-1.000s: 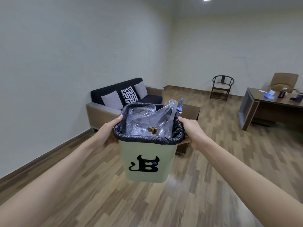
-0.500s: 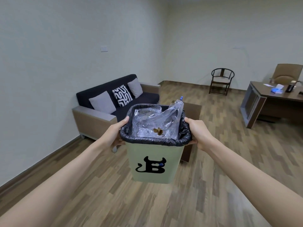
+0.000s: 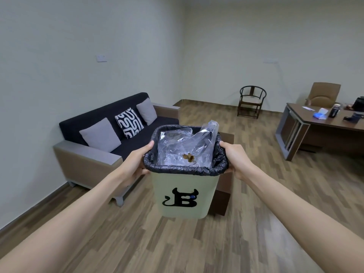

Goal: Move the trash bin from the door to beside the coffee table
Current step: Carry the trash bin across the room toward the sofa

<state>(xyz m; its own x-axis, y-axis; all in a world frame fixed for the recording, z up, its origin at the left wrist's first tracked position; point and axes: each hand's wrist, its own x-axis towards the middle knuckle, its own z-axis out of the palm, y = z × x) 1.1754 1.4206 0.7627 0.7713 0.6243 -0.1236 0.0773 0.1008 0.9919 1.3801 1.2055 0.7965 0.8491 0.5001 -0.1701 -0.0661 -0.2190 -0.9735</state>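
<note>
Mid-carry, my left hand (image 3: 136, 162) and right hand (image 3: 234, 158) each keep a clamped grip on the trash bin (image 3: 184, 194) rim, held aloft; next, lower it beside the coffee table (image 3: 224, 186) at twelve o'clock.

This is an office with a sitting corner. A dark sofa (image 3: 110, 138) with cushions (image 3: 129, 122) stands along the left wall, and a wooden bench (image 3: 323, 127) with a padded chair (image 3: 323, 94) behind it carries paper and a flask (image 3: 335, 110). A spare armchair (image 3: 252, 101) waits by the far wall on wood-plank flooring (image 3: 197, 243).
</note>
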